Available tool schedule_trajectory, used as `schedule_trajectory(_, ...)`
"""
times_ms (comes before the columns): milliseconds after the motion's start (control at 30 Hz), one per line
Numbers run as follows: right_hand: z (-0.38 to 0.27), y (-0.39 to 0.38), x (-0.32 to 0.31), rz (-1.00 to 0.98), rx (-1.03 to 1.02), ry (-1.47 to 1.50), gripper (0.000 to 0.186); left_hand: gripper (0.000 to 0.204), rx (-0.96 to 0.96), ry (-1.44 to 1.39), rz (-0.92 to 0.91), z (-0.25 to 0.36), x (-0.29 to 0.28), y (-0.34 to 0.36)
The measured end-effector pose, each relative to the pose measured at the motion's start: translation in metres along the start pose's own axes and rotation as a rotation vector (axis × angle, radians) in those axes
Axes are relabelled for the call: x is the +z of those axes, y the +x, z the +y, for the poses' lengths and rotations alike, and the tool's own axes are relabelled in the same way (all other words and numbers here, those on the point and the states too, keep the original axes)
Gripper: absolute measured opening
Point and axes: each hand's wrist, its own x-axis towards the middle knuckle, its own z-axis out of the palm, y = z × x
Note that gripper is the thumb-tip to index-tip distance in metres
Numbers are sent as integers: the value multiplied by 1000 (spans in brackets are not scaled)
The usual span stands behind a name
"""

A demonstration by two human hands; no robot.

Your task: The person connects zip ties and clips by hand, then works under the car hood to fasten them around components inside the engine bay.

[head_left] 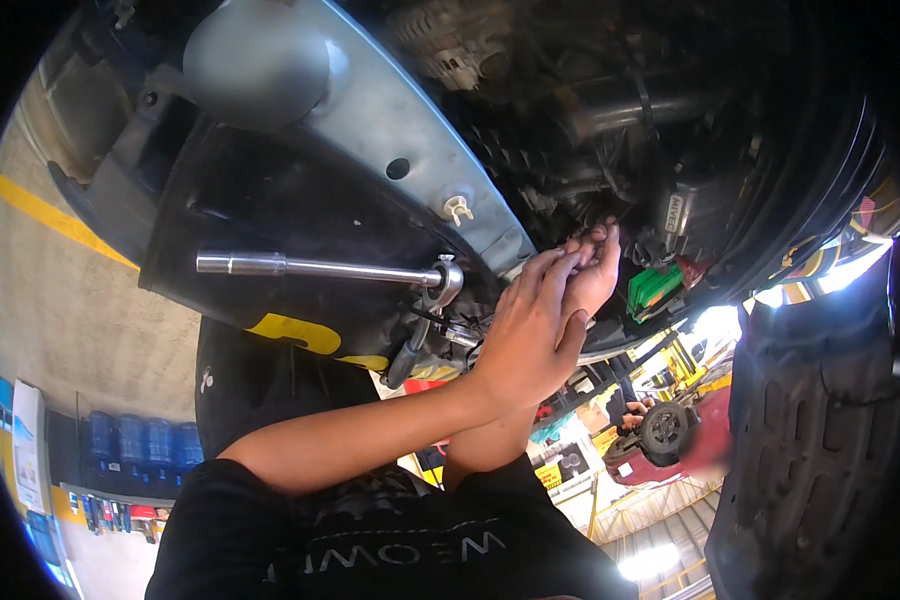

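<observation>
Over the edge of the engine bay [610,110], my forearms cross and my hands meet. My left hand [530,335] lies across my right hand [595,275], its fingers bent forward together and its thumb lower down. The right fingers curl in beside dark engine parts. Whatever the fingertips grip is hidden between them. Left of my hands, a ratchet [445,280] with a long chrome extension and socket [320,270] rests on a black fender cover [270,200]. A smaller chrome piece [460,335] lies between the ratchet and my left wrist.
A blue-grey body panel [420,130] borders the bay and carries a white plastic clip [458,209]. Something green [653,290] sits right of my hands. A dark ribbed panel [820,440] stands at right. Blue water bottles [145,440] and a red vehicle's wheel [665,428] are farther off.
</observation>
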Motion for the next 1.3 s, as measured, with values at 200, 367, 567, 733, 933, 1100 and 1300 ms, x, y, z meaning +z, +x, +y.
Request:
schedule_trajectory(200,5,7,9,4,-73,-57,23,58,30,8,-1,-3,0,1)
schedule_trajectory(367,5,23,26,-28,-127,-60,22,60,44,12,7,-6,-3,4)
schedule_trajectory(567,3,11,22,-4,-58,-162,26,62,19,-37,22,-6,0,6)
schedule_trajectory(733,1,-1,17,-33,-91,-182,32,61,17,-37,5,-4,1,5)
schedule_trajectory(933,1,4,23,-53,-11,-234,29,60,11,-23,31,-7,2,7)
schedule_trajectory(1100,3,4,20,-18,-85,-181,26,60,6,-16,18,-9,3,7)
schedule_trajectory(1300,5,14,18,-7,-169,-161,25,60,23,-28,13,-9,6,11)
